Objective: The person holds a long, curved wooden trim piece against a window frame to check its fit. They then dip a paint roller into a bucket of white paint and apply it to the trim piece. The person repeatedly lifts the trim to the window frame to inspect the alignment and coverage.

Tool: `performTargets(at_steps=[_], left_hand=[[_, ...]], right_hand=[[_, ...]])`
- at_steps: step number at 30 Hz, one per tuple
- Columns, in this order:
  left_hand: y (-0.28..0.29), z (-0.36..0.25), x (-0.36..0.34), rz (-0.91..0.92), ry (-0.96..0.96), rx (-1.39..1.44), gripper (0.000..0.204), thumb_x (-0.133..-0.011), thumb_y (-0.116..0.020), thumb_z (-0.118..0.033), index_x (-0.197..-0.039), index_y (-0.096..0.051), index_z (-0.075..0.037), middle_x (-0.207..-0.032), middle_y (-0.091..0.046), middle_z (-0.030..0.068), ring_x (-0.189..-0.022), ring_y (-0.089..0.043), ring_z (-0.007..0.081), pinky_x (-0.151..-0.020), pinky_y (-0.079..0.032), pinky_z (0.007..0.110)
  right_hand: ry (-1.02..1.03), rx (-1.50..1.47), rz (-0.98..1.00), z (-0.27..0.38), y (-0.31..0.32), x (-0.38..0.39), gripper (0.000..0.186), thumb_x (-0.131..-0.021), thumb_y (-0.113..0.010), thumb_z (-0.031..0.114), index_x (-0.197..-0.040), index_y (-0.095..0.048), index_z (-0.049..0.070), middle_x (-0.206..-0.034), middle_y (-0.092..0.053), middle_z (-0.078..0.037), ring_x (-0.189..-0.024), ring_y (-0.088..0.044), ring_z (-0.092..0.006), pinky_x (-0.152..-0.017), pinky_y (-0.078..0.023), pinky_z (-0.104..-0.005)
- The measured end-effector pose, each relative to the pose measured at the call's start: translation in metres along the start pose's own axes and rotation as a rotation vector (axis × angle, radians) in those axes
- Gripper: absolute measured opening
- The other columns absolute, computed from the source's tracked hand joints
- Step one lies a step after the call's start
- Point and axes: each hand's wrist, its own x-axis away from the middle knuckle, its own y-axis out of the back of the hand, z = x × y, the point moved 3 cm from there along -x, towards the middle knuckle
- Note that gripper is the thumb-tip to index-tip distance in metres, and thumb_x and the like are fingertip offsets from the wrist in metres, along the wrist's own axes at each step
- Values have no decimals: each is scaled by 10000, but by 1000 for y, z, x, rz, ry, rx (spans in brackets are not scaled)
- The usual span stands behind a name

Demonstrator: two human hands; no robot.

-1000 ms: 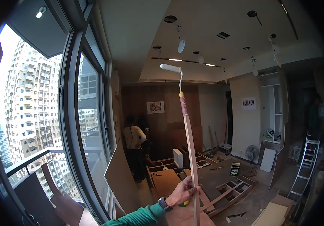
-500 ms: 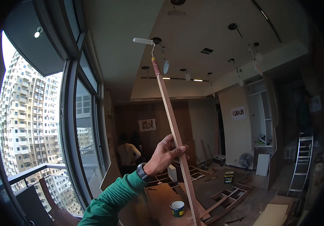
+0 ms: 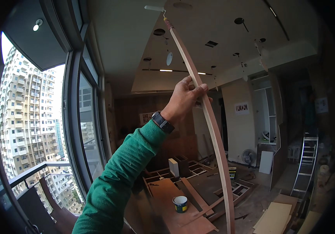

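Observation:
My left hand [image 3: 183,96], in a green sleeve with a dark watch at the wrist, is closed around a long wooden pole [image 3: 219,150]. The pole leans, its top tilted left and its lower end running out of the bottom of the view. At its upper end a small white paint roller [image 3: 154,8] is fixed by a reddish handle [image 3: 168,24]. The roller shows against the ceiling [image 3: 120,46]; I cannot tell whether it touches. My right hand is out of view.
An open paint bucket [image 3: 180,204] stands on a brown board [image 3: 167,191] below. Wooden frames [image 3: 198,168] and loose boards [image 3: 275,219] lie on the floor. Pendant fittings [image 3: 169,58] hang from the ceiling. A ladder [image 3: 306,163] and fan [image 3: 249,156] are at right, tall windows [image 3: 91,117] at left.
My left hand has moved up and right with the pole, and the roller has risen toward the top of the view. The person at the back left is no longer visible.

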Motion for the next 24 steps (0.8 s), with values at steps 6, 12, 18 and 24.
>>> performTargets(at_steps=[6, 12, 18, 24], left_hand=[[-32, -17, 6, 16, 39, 34, 424, -1027, -639, -177, -1340, -468, 51, -1048, -670, 119, -900, -758, 265, -786, -675, 388], [-44, -21, 10, 14, 21, -70, 369, -1024, -636, -154, -1295, -478, 41, -1037, -676, 131, -899, -759, 257, -785, -678, 383], [-56, -26, 15, 18, 51, -107, 345, -1023, -640, -154, -1258, -492, 50, -1023, -704, 157, -880, -761, 243, -744, -677, 365], [-63, -8, 40, 82, 153, -51, 440, -1027, -629, -159, -1338, -411, 62, -1079, -699, 201, -934, -753, 271, -774, -686, 367]], right_hand=[[84, -38, -73, 115, 52, 14, 176, -920, -671, 201, -975, -626, 40, -700, -513, 8, -646, -458, -104, -578, -403, -323], [136, -33, -122, 130, 67, 16, 211, -935, -673, 235, -993, -627, 37, -687, -483, 13, -630, -454, -106, -561, -389, -302], [176, 19, -174, 142, 77, 9, 203, -944, -654, 238, -959, -604, 42, -679, -477, 0, -619, -450, -114, -551, -387, -308], [206, 29, -175, 183, 79, -18, 221, -956, -660, 252, -937, -590, 44, -691, -474, -14, -624, -439, -123, -558, -388, -315]])
